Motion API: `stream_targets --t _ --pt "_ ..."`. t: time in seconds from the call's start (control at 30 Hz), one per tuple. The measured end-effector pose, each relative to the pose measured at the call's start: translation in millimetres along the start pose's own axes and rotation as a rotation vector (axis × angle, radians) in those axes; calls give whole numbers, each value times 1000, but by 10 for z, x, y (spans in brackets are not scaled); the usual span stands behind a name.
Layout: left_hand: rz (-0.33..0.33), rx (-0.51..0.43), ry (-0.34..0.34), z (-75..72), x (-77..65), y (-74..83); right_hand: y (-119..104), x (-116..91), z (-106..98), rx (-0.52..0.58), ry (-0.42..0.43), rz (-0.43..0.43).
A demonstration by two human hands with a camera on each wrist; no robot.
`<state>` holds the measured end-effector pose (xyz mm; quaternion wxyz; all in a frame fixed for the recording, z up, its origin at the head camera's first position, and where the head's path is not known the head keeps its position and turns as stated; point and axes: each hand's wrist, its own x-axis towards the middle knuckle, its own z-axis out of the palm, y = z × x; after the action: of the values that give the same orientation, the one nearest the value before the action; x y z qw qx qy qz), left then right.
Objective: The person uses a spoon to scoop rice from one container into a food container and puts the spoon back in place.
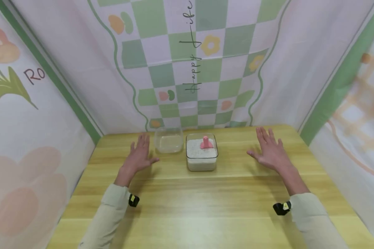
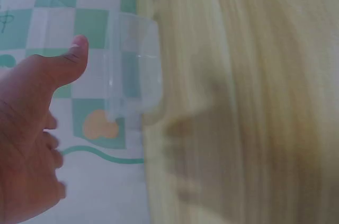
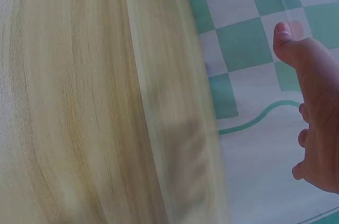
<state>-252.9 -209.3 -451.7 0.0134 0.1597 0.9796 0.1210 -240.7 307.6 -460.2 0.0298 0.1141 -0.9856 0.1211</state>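
Note:
Two clear containers stand side by side near the table's back edge. The right one is a square container [image 1: 202, 164] filled with white grainy material, and a pink scoop [image 1: 206, 142] stands in it, handle up. To its left is a transparent plastic container [image 1: 169, 141] with nothing visible inside; it also shows in the left wrist view. My left hand [image 1: 138, 155] hovers just left of that container, fingers straight, thumb pointing toward it. Farther off on the right, my right hand [image 1: 272, 154] is spread above the table, holding nothing.
The light wooden table [image 1: 180, 207] ends at a hanging green-and-white checked cloth [image 1: 187, 69] behind the containers. Patterned cloths also hang along the left and right sides. A small black device [image 1: 133, 200] is worn at each wrist.

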Motion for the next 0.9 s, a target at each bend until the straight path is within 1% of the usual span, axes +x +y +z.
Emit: stream_targets --t 0.07,0.17,0.23,0.3,0.37,0.47,0.53,0.63,0.7,0.77,0.87,0.9 --pt "53 -24 2 -39 41 28 -12 11 -11 7 7 -19" --pt "158 -55 28 -118 117 83 -66 32 -55 12 10 -58" --pt "201 -78 26 -199 168 161 -123 58 -81 7 9 -83" --pt "229 -86 15 -292 214 275 -198 87 -108 0 1 -104" --pt "246 -77 -8 -389 263 422 -275 123 -121 -10 -1 -126" --pt "311 -39 -13 -490 357 640 -395 184 -125 -24 -12 -164" --pt "368 5 -10 -521 436 778 -473 224 -113 -33 -21 -193" --pt "434 72 -25 -542 555 976 -582 283 -80 -36 -45 -235" --pt "455 114 -53 -542 628 1100 -647 321 -50 -38 -59 -264" --pt "461 136 -86 -535 688 1215 -710 357 -21 -39 -69 -296" --pt "476 162 -112 -496 765 1360 -808 411 5 -40 -79 -344" --pt "486 172 -110 -482 786 1404 -840 430 13 -43 -84 -361"
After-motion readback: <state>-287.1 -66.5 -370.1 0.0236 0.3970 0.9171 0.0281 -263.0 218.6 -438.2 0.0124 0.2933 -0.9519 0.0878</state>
